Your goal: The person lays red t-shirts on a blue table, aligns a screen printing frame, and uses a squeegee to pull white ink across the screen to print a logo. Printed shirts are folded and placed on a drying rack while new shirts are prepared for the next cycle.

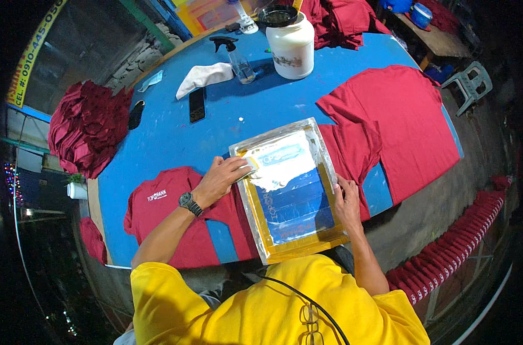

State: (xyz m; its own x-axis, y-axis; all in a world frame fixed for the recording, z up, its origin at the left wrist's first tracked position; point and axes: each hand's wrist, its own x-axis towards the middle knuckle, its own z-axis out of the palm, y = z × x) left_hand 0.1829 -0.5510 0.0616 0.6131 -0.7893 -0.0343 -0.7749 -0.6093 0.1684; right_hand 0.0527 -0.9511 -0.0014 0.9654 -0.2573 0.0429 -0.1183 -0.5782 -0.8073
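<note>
A screen-printing frame (301, 251) lies in front of me over the maroon cloth on the table. Yellow tape lines its mesh, and white ink (281, 164) covers the upper part, with blue showing through below. My left hand (220, 181), wearing a dark watch, is closed round a pale squeegee (251, 163) at the frame's upper left. My right hand (348, 204) grips the frame's right side, thumb and fingers on its edge. To the left lies a maroon shirt (152, 213) with a white print; a maroon shirt (408, 126) without a visible print is spread at the right.
On the blue table (163, 129) stand a white tub (293, 49) with a black lid and a spray bottle (240, 65). A phone (197, 106) and white cloth (202, 77) lie nearby. Maroon shirts are heaped (92, 126) left; a row (454, 250) hangs lower right. A plastic chair (471, 85) stands beyond.
</note>
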